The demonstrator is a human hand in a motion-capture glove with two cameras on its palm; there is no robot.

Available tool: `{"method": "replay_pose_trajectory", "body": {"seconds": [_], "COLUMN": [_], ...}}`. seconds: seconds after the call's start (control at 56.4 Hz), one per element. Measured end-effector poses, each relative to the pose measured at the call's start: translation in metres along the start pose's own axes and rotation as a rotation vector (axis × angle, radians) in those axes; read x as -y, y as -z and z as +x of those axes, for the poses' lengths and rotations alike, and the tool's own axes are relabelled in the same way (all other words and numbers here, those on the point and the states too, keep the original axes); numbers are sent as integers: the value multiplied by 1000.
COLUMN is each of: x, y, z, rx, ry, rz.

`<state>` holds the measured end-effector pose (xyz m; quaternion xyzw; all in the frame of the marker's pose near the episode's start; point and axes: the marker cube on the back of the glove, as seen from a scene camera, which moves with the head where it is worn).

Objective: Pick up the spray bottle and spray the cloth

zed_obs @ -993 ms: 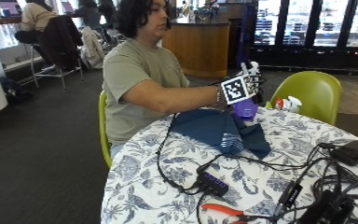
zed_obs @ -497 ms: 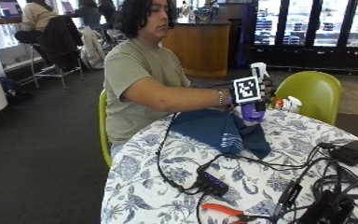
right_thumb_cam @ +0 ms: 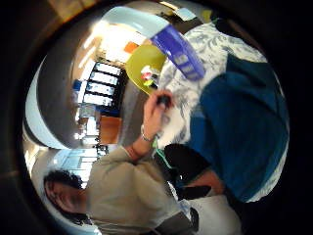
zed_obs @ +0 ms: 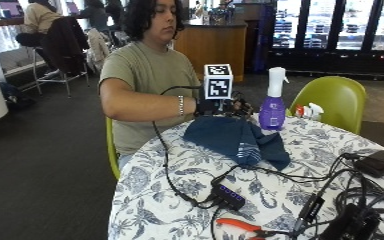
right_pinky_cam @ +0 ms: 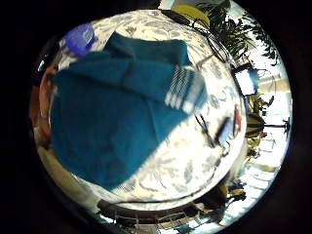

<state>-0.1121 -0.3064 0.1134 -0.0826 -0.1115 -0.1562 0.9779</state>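
Fingers unreadable on gloved right hand (zed_obs: 224,106) above folded woolly blue cloth (zed_obs: 235,140).

This is looking like a café or canteen. Glass-door drink fridges (zed_obs: 325,27) are lining the back wall beside a wooden service counter (zed_obs: 215,45). People are sitting on stools at a high window bar (zed_obs: 9,22). A round desk under a floral tablecloth (zed_obs: 179,200) is standing with lime-green chairs (zed_obs: 335,100) on dark carpet.
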Motion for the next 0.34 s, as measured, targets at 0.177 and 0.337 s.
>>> {"method": "replay_pose_trajectory", "body": {"seconds": [0.177,0.337], "x": [-60,-91], "y": [5,3], "z": [-8,-16], "rx": [-153,-124], "ry": [14,17], "rz": [-24,-3]}}
